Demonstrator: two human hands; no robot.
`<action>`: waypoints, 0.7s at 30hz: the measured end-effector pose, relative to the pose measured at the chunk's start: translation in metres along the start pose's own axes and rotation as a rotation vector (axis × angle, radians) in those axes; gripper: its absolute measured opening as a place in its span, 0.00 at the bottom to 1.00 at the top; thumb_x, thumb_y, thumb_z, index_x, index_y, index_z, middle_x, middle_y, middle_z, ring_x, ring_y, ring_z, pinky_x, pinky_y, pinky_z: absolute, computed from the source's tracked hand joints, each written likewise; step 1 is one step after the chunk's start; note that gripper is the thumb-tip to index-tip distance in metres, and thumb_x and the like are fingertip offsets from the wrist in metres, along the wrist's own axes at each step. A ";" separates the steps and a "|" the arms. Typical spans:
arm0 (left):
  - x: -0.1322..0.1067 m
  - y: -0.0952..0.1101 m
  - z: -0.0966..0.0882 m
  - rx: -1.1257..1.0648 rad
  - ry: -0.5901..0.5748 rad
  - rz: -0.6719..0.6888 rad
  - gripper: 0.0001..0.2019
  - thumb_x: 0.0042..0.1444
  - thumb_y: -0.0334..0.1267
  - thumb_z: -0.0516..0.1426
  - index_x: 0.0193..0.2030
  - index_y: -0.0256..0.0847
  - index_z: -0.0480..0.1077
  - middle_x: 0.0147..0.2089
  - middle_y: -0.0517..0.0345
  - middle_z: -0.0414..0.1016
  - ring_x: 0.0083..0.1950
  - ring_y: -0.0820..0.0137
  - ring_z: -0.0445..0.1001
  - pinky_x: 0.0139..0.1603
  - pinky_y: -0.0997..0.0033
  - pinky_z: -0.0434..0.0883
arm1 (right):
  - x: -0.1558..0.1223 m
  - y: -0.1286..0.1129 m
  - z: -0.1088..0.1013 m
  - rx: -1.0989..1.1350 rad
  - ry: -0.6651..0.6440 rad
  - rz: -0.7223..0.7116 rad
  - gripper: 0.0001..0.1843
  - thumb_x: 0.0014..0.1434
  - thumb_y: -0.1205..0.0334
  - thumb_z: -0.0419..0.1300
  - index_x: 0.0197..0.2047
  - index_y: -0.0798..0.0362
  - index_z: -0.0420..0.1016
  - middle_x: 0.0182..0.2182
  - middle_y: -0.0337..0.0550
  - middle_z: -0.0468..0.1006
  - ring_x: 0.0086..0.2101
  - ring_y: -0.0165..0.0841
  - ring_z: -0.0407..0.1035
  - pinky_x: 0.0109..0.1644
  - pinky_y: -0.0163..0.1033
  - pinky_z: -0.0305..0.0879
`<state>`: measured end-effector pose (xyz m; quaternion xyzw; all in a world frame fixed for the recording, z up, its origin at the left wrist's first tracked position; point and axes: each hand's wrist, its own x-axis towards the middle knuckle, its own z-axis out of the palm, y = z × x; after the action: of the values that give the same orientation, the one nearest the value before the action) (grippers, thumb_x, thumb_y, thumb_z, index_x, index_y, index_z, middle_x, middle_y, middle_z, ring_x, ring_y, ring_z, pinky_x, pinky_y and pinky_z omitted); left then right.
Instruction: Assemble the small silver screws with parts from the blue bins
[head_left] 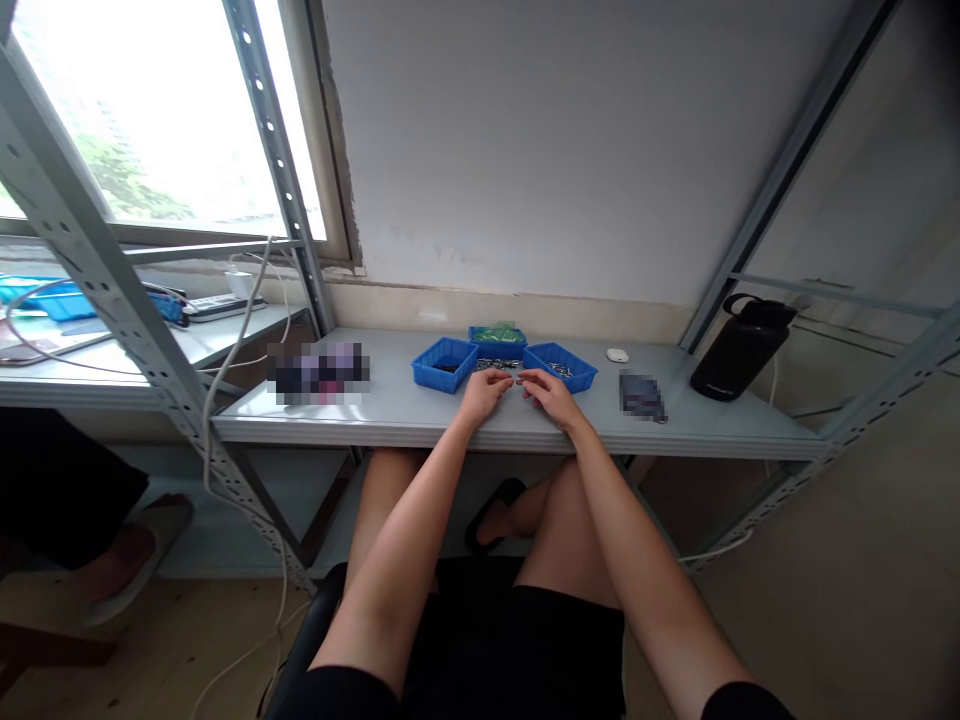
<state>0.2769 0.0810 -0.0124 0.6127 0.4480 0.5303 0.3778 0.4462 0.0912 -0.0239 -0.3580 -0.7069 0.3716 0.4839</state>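
Observation:
My left hand and my right hand rest close together on the grey metal shelf, fingertips nearly meeting. Each hand's fingers are pinched on a tiny part, too small to name. Just beyond them lies a heap of small metal pieces. Three blue trays sit around it: a left tray, a right tray and a back tray with green items inside.
A black bottle stands at the shelf's right end, with a small white object and a dark flat item nearby. A slotted shelf upright and a white cable are at left. Another person's foot shows lower left.

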 end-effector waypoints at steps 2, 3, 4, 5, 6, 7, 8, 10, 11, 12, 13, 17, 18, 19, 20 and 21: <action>0.000 0.000 0.000 0.002 0.001 0.005 0.14 0.47 0.42 0.61 0.36 0.33 0.76 0.32 0.53 0.75 0.31 0.71 0.67 0.34 0.71 0.63 | 0.000 0.000 0.000 -0.006 -0.012 0.003 0.17 0.54 0.51 0.57 0.43 0.51 0.75 0.40 0.45 0.78 0.35 0.34 0.70 0.32 0.36 0.65; 0.000 0.000 0.000 0.002 0.003 0.006 0.15 0.47 0.43 0.61 0.36 0.33 0.76 0.32 0.53 0.75 0.31 0.71 0.67 0.34 0.71 0.63 | 0.001 0.000 0.000 -0.012 -0.015 0.009 0.17 0.54 0.51 0.57 0.42 0.51 0.75 0.39 0.45 0.78 0.34 0.34 0.70 0.32 0.36 0.65; 0.000 0.000 0.000 0.001 0.005 0.006 0.15 0.46 0.43 0.61 0.36 0.33 0.76 0.31 0.53 0.75 0.31 0.71 0.67 0.34 0.71 0.63 | 0.001 0.000 0.000 -0.016 -0.016 0.015 0.16 0.54 0.51 0.57 0.41 0.51 0.75 0.39 0.44 0.78 0.34 0.34 0.70 0.32 0.36 0.64; 0.000 0.000 0.000 -0.001 0.008 0.003 0.15 0.46 0.44 0.61 0.36 0.33 0.76 0.31 0.53 0.75 0.31 0.71 0.67 0.34 0.71 0.63 | 0.001 0.000 0.000 -0.018 -0.013 0.020 0.16 0.54 0.51 0.57 0.41 0.51 0.75 0.38 0.44 0.78 0.34 0.34 0.70 0.32 0.36 0.64; 0.000 0.001 0.000 -0.001 0.010 0.000 0.15 0.46 0.44 0.61 0.36 0.33 0.76 0.31 0.53 0.75 0.31 0.72 0.66 0.34 0.71 0.63 | 0.001 0.000 0.000 -0.018 -0.009 0.023 0.16 0.54 0.51 0.57 0.41 0.51 0.75 0.38 0.44 0.78 0.34 0.34 0.70 0.32 0.36 0.64; 0.000 0.001 0.000 -0.001 0.013 -0.003 0.15 0.46 0.44 0.62 0.36 0.33 0.76 0.31 0.53 0.75 0.30 0.72 0.66 0.33 0.71 0.63 | 0.001 0.000 0.000 -0.017 -0.004 0.024 0.16 0.54 0.51 0.57 0.41 0.51 0.76 0.38 0.44 0.78 0.34 0.34 0.70 0.32 0.36 0.64; 0.000 0.001 0.000 -0.001 0.015 -0.006 0.15 0.46 0.43 0.62 0.36 0.33 0.76 0.31 0.53 0.75 0.30 0.72 0.66 0.33 0.71 0.63 | 0.001 0.000 0.000 -0.016 0.001 0.023 0.16 0.54 0.50 0.57 0.40 0.51 0.76 0.39 0.44 0.78 0.34 0.34 0.71 0.32 0.36 0.65; -0.001 0.002 0.000 -0.003 0.016 -0.009 0.15 0.45 0.43 0.62 0.36 0.33 0.76 0.31 0.53 0.75 0.29 0.73 0.65 0.33 0.71 0.63 | 0.001 0.000 0.000 -0.017 0.006 0.017 0.16 0.53 0.50 0.57 0.40 0.51 0.75 0.38 0.44 0.78 0.35 0.34 0.70 0.33 0.36 0.65; -0.001 0.002 0.000 -0.005 0.014 -0.006 0.15 0.45 0.43 0.62 0.36 0.33 0.76 0.32 0.53 0.75 0.29 0.73 0.65 0.33 0.71 0.63 | 0.001 0.000 0.000 -0.019 0.006 0.015 0.16 0.53 0.50 0.57 0.40 0.52 0.75 0.38 0.44 0.78 0.35 0.34 0.70 0.33 0.36 0.65; -0.001 0.001 0.000 -0.006 0.008 -0.001 0.15 0.45 0.43 0.62 0.36 0.33 0.76 0.32 0.53 0.75 0.29 0.73 0.65 0.33 0.71 0.63 | 0.001 0.000 0.000 -0.023 0.005 0.014 0.17 0.53 0.50 0.57 0.40 0.52 0.75 0.38 0.44 0.78 0.35 0.34 0.70 0.33 0.36 0.65; -0.001 0.001 -0.001 -0.004 0.000 0.006 0.15 0.45 0.43 0.61 0.36 0.33 0.76 0.32 0.53 0.76 0.29 0.73 0.65 0.32 0.71 0.63 | 0.000 0.000 0.000 -0.029 0.003 0.014 0.17 0.53 0.50 0.57 0.40 0.52 0.75 0.37 0.44 0.78 0.34 0.34 0.70 0.33 0.36 0.64; 0.000 0.000 -0.001 0.024 -0.012 0.012 0.16 0.45 0.44 0.62 0.36 0.33 0.77 0.31 0.53 0.76 0.29 0.73 0.65 0.32 0.71 0.63 | 0.000 -0.002 0.000 -0.035 0.000 0.015 0.17 0.53 0.49 0.58 0.39 0.52 0.76 0.37 0.44 0.78 0.34 0.34 0.69 0.33 0.36 0.64; 0.000 -0.001 -0.001 0.028 -0.009 0.009 0.16 0.45 0.44 0.62 0.36 0.33 0.78 0.30 0.54 0.76 0.29 0.73 0.65 0.32 0.71 0.63 | 0.000 -0.003 0.000 -0.028 0.001 0.014 0.16 0.53 0.49 0.58 0.38 0.52 0.76 0.37 0.44 0.78 0.34 0.34 0.70 0.33 0.37 0.64; 0.001 -0.001 -0.001 0.028 -0.004 0.006 0.17 0.44 0.45 0.62 0.36 0.33 0.78 0.30 0.54 0.76 0.30 0.73 0.65 0.32 0.71 0.63 | 0.000 -0.003 0.000 -0.020 0.004 0.013 0.16 0.53 0.49 0.58 0.38 0.52 0.76 0.37 0.44 0.78 0.34 0.34 0.70 0.34 0.37 0.64; 0.001 0.000 -0.001 0.027 -0.002 0.004 0.17 0.44 0.44 0.62 0.37 0.33 0.78 0.30 0.54 0.76 0.30 0.73 0.65 0.32 0.71 0.63 | 0.000 -0.004 0.000 -0.012 0.009 0.014 0.16 0.53 0.49 0.58 0.38 0.52 0.76 0.37 0.44 0.78 0.34 0.34 0.70 0.34 0.37 0.64; 0.000 0.000 -0.001 0.022 -0.001 0.003 0.17 0.44 0.44 0.62 0.37 0.33 0.78 0.31 0.54 0.76 0.30 0.72 0.65 0.32 0.71 0.63 | 0.000 -0.004 0.000 -0.006 0.018 0.018 0.17 0.53 0.49 0.58 0.38 0.52 0.76 0.37 0.44 0.78 0.34 0.34 0.70 0.34 0.37 0.64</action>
<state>0.2759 0.0815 -0.0123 0.6178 0.4529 0.5253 0.3704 0.4456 0.0888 -0.0205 -0.3690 -0.7004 0.3707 0.4857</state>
